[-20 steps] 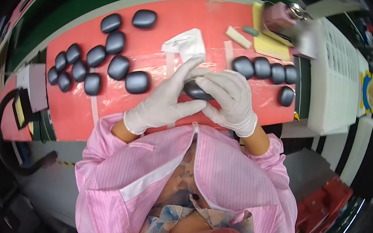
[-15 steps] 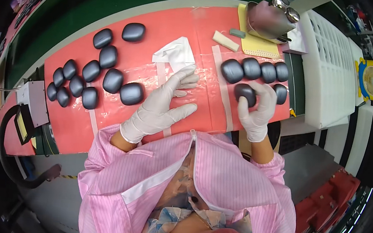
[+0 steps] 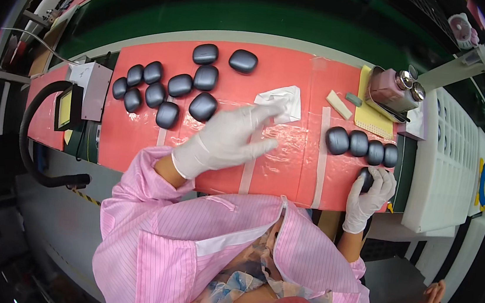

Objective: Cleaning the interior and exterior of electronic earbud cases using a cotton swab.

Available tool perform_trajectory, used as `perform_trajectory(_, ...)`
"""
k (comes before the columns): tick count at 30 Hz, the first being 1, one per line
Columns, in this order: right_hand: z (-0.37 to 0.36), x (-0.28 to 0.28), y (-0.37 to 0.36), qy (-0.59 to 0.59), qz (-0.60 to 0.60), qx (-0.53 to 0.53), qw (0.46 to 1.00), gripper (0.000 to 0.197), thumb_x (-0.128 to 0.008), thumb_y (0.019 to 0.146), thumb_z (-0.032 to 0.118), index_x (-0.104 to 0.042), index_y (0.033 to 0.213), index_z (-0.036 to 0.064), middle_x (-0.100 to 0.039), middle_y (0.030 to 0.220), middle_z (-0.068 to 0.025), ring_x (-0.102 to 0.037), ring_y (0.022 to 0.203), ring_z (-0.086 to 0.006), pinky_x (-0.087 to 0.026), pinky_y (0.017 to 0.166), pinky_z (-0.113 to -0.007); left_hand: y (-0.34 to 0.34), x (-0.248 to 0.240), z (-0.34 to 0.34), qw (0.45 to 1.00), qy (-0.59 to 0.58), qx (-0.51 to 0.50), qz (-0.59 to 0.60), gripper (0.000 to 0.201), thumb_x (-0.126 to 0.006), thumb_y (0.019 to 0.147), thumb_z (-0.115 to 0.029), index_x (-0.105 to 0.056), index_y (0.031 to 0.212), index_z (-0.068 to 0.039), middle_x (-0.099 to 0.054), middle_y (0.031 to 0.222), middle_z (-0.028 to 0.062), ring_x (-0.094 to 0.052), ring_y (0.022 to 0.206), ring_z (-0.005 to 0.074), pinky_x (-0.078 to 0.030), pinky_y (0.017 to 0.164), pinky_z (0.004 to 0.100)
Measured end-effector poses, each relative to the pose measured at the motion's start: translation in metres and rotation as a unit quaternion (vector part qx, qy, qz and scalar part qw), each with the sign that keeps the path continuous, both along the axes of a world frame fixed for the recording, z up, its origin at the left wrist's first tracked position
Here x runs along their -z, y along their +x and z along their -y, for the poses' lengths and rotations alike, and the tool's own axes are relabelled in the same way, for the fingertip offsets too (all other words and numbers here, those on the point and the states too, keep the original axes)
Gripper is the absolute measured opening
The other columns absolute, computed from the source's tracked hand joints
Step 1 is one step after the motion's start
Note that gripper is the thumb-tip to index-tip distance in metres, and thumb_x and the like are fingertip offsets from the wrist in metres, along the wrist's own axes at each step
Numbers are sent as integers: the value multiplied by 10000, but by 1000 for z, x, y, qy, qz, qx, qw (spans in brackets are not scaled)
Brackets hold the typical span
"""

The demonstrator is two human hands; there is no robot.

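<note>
My right hand [image 3: 370, 200], white-gloved, has its thumb and fingers round a dark grey pebble-shaped case [image 3: 365, 177] at the right of the red mat. It rests just in front of a row of similar cases [image 3: 358, 143]; my fingers partly cover it. My left hand [image 3: 226, 141], also gloved, hovers over the middle with fingers stretched out and nothing visible in them. Beyond its fingertips lies a crumpled white cloth [image 3: 290, 102], partly covered by the blurred fingers. Several more grey cases [image 3: 180, 85] are spread across the left of the mat.
A metal tray [image 3: 390, 105] with pump-top bottles stands on a yellow pad [image 3: 370, 120] at the back right. Near it are a cream strip [image 3: 339, 105] and a small green block [image 3: 353, 98]. A white rack [image 3: 442, 166] borders the right; a boxy device [image 3: 90, 91] stands left.
The whole view has shifted, and the mat sits lower and further right. My right hand has moved its case in front of the row's right part. My left hand stays outstretched near the cloth.
</note>
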State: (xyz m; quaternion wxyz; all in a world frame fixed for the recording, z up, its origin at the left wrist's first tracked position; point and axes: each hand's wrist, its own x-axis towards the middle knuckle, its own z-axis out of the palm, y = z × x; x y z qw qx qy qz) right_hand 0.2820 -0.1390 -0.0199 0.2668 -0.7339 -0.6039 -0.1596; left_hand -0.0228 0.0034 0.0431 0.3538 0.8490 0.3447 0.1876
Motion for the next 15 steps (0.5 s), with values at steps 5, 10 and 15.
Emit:
perform_trajectory(5,-20,-10,-21,50,-59,-123,989,325,-616,718,11,-635,1038,60,-558,1082,-108,-489,1094,-327,-369,974,-420,-12,3,-85,963,195,-139,-122,620,-704,780,-214,-466,1326,-43,-563,1256,169,-537,1136,338,-444,953,386)
perform_trajectory(10,-69,-34,-61,57,-182,-260,947,310,-591,733,-52,-643,1026,35,-609,989,-129,-572,989,-318,-437,895,-398,-2,26,-116,974,146,-69,-158,539,-692,722,-183,-556,1228,-55,-586,1143,200,-559,1072,355,-454,913,405)
perform_trajectory(15,-121,-47,-88,-15,-378,-280,882,429,-542,922,247,-507,1280,13,-585,1193,-183,-503,1172,-335,-372,1010,-402,22,15,-58,824,-406,-104,382,444,-472,938,-176,-456,1309,68,-558,1221,148,-577,1090,225,-473,922,348)
